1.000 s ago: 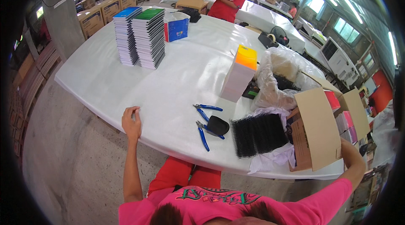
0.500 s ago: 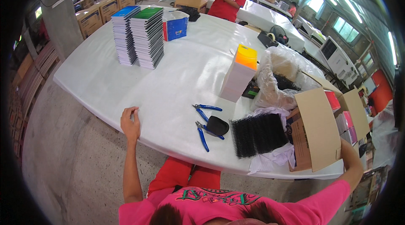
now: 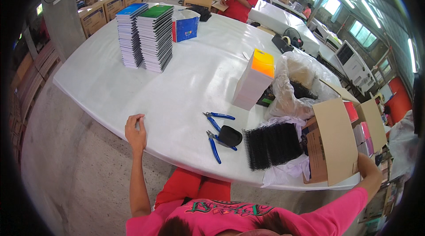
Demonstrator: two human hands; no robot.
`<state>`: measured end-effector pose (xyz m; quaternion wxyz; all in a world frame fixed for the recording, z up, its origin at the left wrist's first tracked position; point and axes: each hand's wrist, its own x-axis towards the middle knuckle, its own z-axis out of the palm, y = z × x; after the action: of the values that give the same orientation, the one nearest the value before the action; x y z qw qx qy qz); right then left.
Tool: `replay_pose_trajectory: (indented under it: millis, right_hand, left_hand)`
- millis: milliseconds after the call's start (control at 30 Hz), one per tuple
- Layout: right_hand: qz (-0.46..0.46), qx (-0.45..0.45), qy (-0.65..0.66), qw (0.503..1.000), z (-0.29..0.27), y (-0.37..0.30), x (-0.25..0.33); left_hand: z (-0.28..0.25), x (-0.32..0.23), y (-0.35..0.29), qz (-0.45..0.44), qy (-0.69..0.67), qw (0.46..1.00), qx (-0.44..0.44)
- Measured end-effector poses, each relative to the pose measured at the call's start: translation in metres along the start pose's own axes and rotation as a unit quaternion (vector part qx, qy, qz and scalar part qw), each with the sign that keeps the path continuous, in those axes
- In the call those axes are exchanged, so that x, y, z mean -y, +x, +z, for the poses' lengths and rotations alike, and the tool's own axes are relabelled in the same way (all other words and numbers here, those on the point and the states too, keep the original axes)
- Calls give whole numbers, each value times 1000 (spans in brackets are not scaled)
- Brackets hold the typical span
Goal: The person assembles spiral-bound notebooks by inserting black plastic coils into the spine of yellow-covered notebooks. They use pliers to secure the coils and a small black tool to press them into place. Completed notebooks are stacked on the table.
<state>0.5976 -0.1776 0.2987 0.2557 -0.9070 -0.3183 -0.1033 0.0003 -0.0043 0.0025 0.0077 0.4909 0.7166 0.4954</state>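
My left hand (image 3: 136,132) rests at the near edge of the white table, fingers loosely curled, thumb slightly apart, with nothing in it. My right forearm (image 3: 370,174) reaches to the open cardboard carton (image 3: 335,143) at the right; the carton's flap hides the hand and its fingers. Red and pink packs (image 3: 364,135) show inside the carton. Beside it, black spiral binding coils (image 3: 272,146) lie on a crumpled white plastic sheet (image 3: 287,172). Two blue-handled cutting pliers (image 3: 214,147) lie mid-table near a black pouch-like piece (image 3: 230,136).
Two tall stacks of spiral notebooks (image 3: 155,39) stand far left, next to a blue pack (image 3: 186,28). A tall paper stack with a yellow-orange cover (image 3: 254,79) stands beside a clear plastic bag (image 3: 292,85). A person in a red shirt (image 3: 239,1) works across the table.
The view has shifted slightly. My left hand stays at the table edge and my right arm stays at the carton. The person opposite has brought their hands closer together.
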Motion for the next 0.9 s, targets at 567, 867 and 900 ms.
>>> replay_pose_trajectory:
  millis: [567, 867, 900]
  right_hand:
    - [10, -10, -10, 1000, 0, 4, 5]
    - [17, -12, -20, 1000, 0, 5, 9]
    - [19, -12, -23, 999, 2, 6, 10]
  left_hand:
    - [-1, 1, 2, 9, 7, 1000, -8]
    - [-2, 1, 2, 13, 17, 1000, 14]
    - [-1, 0, 2, 12, 19, 1000, 12]
